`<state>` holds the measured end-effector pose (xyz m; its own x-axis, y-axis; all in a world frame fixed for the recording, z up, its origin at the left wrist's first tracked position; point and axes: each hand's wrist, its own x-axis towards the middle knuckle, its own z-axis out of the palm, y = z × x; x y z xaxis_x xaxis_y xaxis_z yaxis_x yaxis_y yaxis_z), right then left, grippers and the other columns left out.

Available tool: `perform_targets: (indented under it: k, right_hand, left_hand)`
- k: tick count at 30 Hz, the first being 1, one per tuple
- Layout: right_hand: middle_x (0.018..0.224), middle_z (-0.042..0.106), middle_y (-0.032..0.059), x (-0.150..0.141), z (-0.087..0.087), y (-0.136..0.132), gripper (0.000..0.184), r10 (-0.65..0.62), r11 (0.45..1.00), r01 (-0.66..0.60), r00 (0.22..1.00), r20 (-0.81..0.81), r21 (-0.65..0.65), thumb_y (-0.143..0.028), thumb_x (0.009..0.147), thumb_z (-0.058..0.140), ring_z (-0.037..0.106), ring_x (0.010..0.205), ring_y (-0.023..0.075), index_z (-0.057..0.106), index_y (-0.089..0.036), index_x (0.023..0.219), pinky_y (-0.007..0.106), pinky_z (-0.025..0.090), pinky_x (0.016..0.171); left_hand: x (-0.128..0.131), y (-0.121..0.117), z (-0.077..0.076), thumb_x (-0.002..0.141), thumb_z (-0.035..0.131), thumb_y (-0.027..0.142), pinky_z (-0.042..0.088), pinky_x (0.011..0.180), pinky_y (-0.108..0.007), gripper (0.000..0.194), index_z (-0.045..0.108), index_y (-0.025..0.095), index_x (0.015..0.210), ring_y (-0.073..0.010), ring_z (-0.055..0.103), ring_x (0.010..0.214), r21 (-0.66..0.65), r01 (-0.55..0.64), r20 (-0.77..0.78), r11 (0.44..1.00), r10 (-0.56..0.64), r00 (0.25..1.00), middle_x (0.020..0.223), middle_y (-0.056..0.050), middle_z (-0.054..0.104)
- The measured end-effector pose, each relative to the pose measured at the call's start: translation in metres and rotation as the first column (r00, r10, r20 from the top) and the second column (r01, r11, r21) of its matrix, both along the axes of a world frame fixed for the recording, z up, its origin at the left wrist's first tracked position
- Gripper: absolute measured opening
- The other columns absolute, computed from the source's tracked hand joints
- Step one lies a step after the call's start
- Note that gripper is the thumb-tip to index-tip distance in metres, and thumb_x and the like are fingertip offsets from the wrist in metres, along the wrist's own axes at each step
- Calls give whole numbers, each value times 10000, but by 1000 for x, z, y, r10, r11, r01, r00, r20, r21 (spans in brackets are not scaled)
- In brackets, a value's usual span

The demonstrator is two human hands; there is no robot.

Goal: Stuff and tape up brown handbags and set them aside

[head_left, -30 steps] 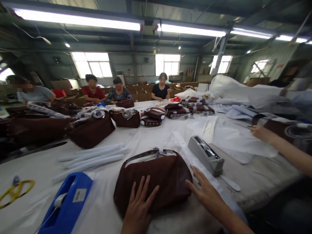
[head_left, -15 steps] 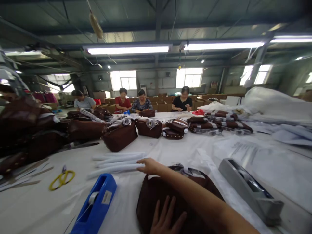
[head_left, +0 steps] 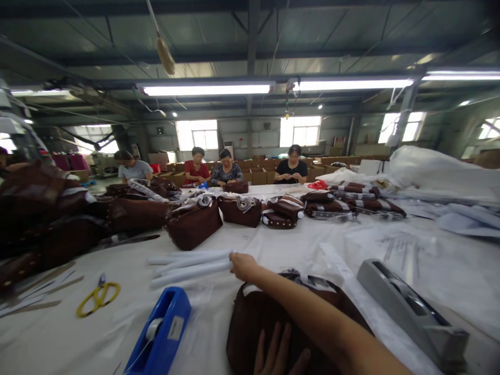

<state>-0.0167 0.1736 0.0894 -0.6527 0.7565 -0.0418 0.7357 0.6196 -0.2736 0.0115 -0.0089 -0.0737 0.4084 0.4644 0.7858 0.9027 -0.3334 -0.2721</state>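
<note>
A dark brown handbag (head_left: 244, 328) lies on the white-covered table right in front of me. My left hand (head_left: 275, 351) rests on it with its fingers stretched out and slightly apart. Across the bag reaches my right arm, and my right hand (head_left: 242, 266) pinches the near end of a white paper roll (head_left: 211, 267). Several such rolls lie side by side, left of that hand. The bag's strap (head_left: 308, 280) lies along its top edge, partly hidden by my forearm.
A blue tape dispenser (head_left: 177, 307) stands left of the bag, a grey tape dispenser (head_left: 414, 307) right of it. Yellow-handled scissors (head_left: 98, 298) lie farther left. Brown bags (head_left: 195, 224) line the table's far side, with more piled at left (head_left: 39, 208). Several people sit beyond.
My right hand has closed its fingers at the end of the paper rolls. The left hand stays flat on the bag. The whole view has shifted slightly.
</note>
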Motion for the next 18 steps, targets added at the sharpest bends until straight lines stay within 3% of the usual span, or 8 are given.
perform_targets:
  k: [4,7,10,13,15,18]
  right_hand:
    - [1174,689,119,78,27,2,347,2,1000,-5,991,-132,-18,-268,909,622,646,1069,269,591,-191,1246,380,483,912]
    - [1074,721,58,149,42,-13,347,-5,998,-10,975,-222,-66,-361,998,442,673,928,210,577,-222,1286,328,518,833]
    - [1029,731,47,221,48,-50,491,-61,987,-8,905,-421,-160,-508,1015,322,681,906,213,633,-211,1251,343,547,842]
    - [1151,719,66,292,50,-99,536,-161,960,5,828,-537,-279,-607,943,472,662,1081,265,651,-216,1264,392,530,958]
    - [1196,711,81,338,51,-132,529,-226,939,49,832,-506,-340,-599,896,574,656,1118,287,664,-225,1260,407,532,968]
    - [1153,729,87,399,48,-175,444,-259,906,98,898,-357,-412,-545,847,679,677,1079,296,723,-247,1174,426,535,968]
  left_hand:
    - [-4,-18,28,918,562,404,187,1203,-548,642,361,323,1523,-326,338,1458,-118,61,-1,991,-62,998,1547,-141,419]
    - [-5,-27,44,896,565,289,240,1181,-523,716,280,313,1553,-317,307,1473,-285,48,-9,957,-53,999,1611,-131,300]
    - [-4,-32,56,864,519,119,308,1161,-478,787,221,313,1566,-288,319,1472,-357,34,-24,934,-45,999,1628,-112,259]
    - [-5,-34,73,826,459,4,382,1128,-430,836,225,321,1563,-271,370,1447,-437,51,-50,898,-81,995,1618,-99,290]
    - [-9,-30,88,797,432,-48,406,1118,-432,850,284,328,1545,-266,411,1423,-563,49,-69,825,-107,992,1599,-80,341]
    - [-18,-20,109,804,442,-25,456,1078,-410,773,394,308,1499,-265,456,1391,-685,116,-77,719,-230,970,1568,-78,402]
